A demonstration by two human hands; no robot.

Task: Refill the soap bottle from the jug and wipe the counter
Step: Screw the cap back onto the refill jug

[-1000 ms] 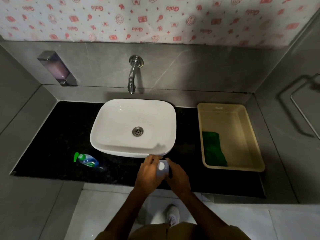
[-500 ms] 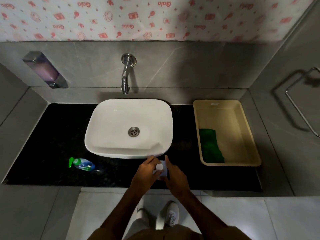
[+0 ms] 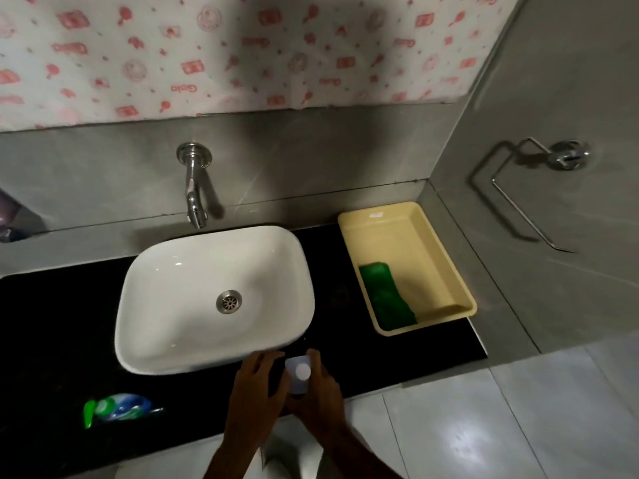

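A pale jug (image 3: 300, 374) with a round white cap stands on the black counter (image 3: 52, 340) at its front edge, just in front of the white basin (image 3: 214, 299). My right hand (image 3: 320, 392) wraps the jug's right side. My left hand (image 3: 257, 385) rests against its left side, fingers spread toward the cap. A small soap bottle (image 3: 119, 407) with a green pump and blue label lies on its side at the front left of the counter. A green cloth (image 3: 385, 299) lies in the beige tray (image 3: 415, 233) to the right.
A chrome tap (image 3: 193, 188) juts from the grey wall over the basin. A wall soap dispenser (image 3: 8, 216) shows at the left edge. A chrome towel ring (image 3: 539, 188) hangs on the right wall. Pale floor tiles (image 3: 484, 426) lie below the counter.
The view has swung to the right and tilted. Both hands stay on the jug at the counter's front edge, the left fingers spreading a little.
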